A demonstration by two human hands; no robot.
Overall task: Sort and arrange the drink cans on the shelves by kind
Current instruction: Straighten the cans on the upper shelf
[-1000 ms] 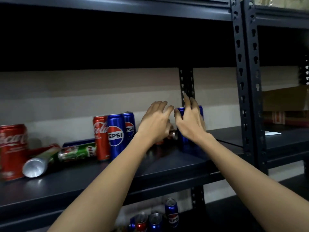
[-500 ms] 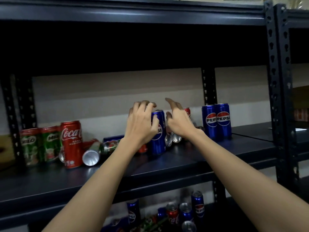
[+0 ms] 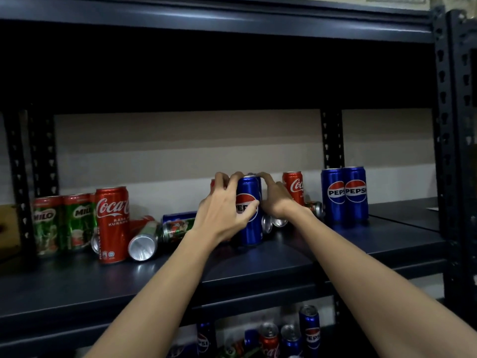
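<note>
The shelf was dark painted metal with a dull satin sheen, its punched uprights the same. The Pepsi cans wore glossy blue print; the Coca-Cola can shone red. A toppled can showed a bare, bright aluminium base. The wall behind looked matt and smooth.
</note>
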